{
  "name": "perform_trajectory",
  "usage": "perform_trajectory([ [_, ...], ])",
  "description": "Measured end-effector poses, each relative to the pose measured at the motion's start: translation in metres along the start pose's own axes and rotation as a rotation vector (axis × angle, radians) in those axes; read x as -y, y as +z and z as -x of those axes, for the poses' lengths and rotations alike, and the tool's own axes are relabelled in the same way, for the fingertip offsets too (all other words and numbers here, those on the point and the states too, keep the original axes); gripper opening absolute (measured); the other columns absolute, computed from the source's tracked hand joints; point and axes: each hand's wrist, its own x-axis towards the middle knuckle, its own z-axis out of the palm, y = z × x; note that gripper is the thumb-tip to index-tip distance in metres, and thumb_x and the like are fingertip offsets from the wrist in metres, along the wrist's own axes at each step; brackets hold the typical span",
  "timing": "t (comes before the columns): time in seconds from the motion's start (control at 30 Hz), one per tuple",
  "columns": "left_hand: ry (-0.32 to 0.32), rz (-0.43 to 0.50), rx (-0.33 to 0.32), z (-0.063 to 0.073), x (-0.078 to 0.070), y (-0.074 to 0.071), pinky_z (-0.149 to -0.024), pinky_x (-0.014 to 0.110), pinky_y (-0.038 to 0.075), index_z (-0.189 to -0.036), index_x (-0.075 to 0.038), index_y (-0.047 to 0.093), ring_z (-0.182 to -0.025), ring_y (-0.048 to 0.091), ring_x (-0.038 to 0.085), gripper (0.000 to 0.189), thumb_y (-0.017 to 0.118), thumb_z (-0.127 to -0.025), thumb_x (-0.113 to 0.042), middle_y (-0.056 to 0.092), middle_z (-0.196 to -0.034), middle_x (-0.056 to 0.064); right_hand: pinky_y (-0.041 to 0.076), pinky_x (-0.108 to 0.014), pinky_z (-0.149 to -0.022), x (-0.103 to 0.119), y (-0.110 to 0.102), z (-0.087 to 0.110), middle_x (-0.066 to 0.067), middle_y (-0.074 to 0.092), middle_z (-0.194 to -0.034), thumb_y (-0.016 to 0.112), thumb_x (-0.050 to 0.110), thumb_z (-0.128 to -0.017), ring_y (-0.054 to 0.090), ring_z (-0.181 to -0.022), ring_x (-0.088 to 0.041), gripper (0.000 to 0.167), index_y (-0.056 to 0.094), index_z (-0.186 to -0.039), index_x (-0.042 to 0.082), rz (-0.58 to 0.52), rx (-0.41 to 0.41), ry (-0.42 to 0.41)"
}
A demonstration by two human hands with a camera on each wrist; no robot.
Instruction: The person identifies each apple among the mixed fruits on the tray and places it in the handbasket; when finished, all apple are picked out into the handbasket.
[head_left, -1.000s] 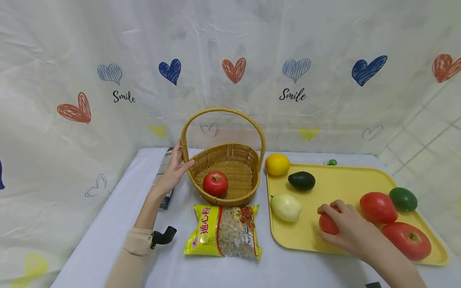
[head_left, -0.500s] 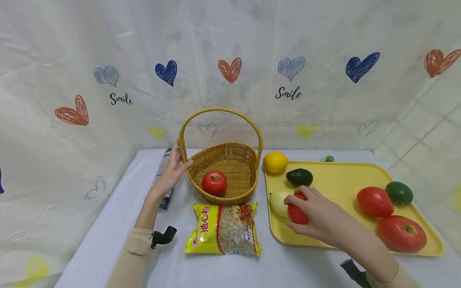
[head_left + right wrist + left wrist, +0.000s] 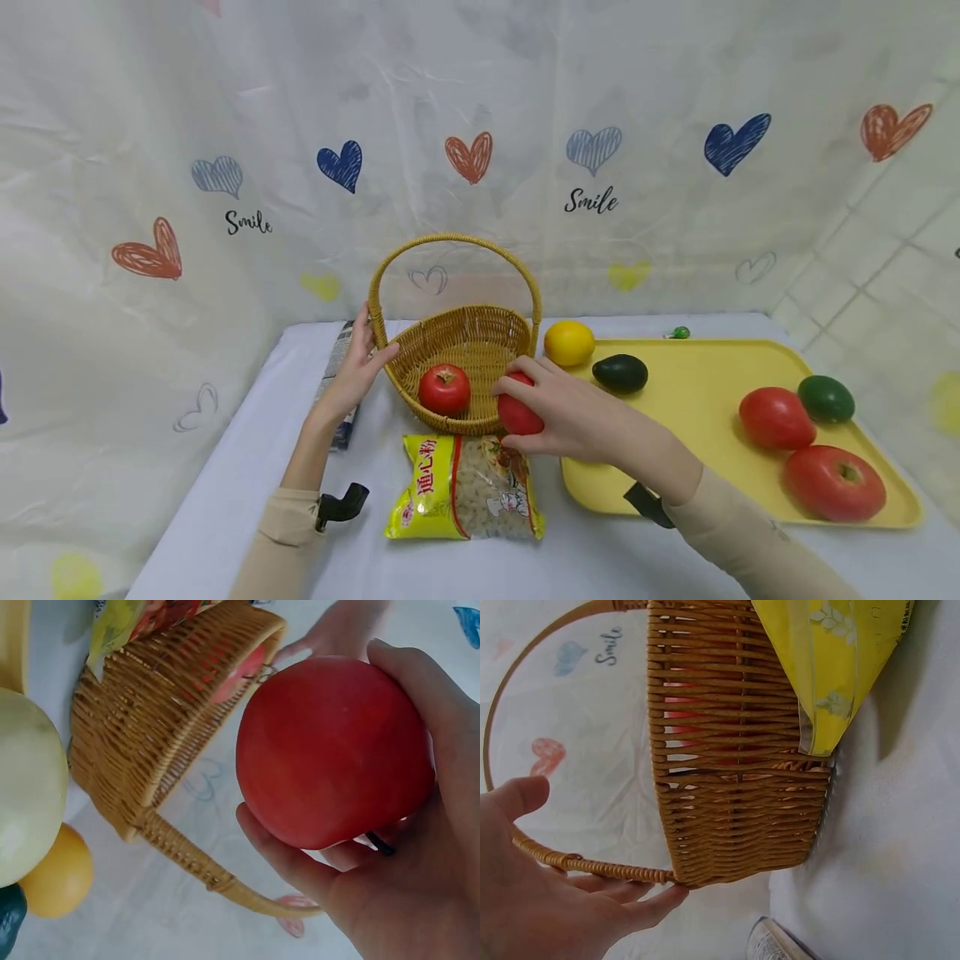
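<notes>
A red apple with a dark stem is in my right hand, held between thumb and curled fingers. In the head view it overlaps the near right rim of the wicker basket. My left hand rests at the basket's left side, its straight fingers along the base of the arched handle and its thumb pointing over the rim. Inside the basket lies a round red fruit with a brownish crown. Close in front of the basket is a yellow macaroni bag.
A yellow tray at right bears a dark avocado, a green fruit and two large red fruits. A pale pear is hidden by my right arm in the head view. An orange fruit sits at the tray's corner.
My right hand has carried the apple leftward from over the tray, past the pear, to the basket's right side. The left hand has stayed at the basket.
</notes>
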Motion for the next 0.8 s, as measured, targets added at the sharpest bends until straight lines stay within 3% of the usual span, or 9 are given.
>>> perform_trajectory([
  [0.2,0.024,-0.012,-0.025,0.001,-0.004,-0.004,-0.126,0.067,0.015,-0.164,-0.028,-0.016,-0.161,0.008,0.040,0.091,0.054,-0.107,-0.032,0.007,-0.174,0.016,0.057,-0.027,-0.082,-0.013,0.013,-0.036,-0.006,0.057,-0.130,0.079,0.042,-0.089,0.053,-0.114,-0.022,0.050,0.061,-0.131,0.022,-0.038,0.029,-0.015],
  [0.43,0.050,-0.007,-0.018,-0.003,-0.005,-0.006,-0.127,0.064,0.017,-0.164,-0.028,-0.016,-0.161,0.009,0.038,0.090,0.054,-0.107,-0.026,0.008,-0.174,0.014,0.055,-0.025,-0.080,-0.024,0.026,-0.066,-0.005,0.055,-0.128,0.077,0.046,-0.089,0.052,-0.113,-0.022,0.051,0.061,-0.132,0.022,-0.117,0.090,0.028],
  [0.7,0.033,0.018,-0.018,-0.002,0.001,0.000,-0.127,0.064,0.016,-0.164,-0.026,-0.015,-0.161,0.009,0.039,0.089,0.054,-0.107,-0.026,0.009,-0.174,0.014,0.058,-0.031,-0.087,-0.018,0.053,-0.094,-0.009,0.055,-0.129,0.076,0.043,-0.091,0.054,-0.113,-0.023,0.051,0.061,-0.133,0.019,-0.178,0.186,-0.004],
  [0.8,0.044,0.020,-0.019,-0.002,0.002,0.002,-0.127,0.065,0.016,-0.165,-0.023,-0.015,-0.161,0.009,0.040,0.089,0.053,-0.107,-0.025,0.009,-0.174,0.015,0.059,-0.035,-0.090,-0.012,0.058,-0.098,-0.012,0.053,-0.136,0.076,0.046,-0.090,0.051,-0.118,-0.026,0.058,0.058,-0.138,0.020,-0.165,0.216,0.027],
])
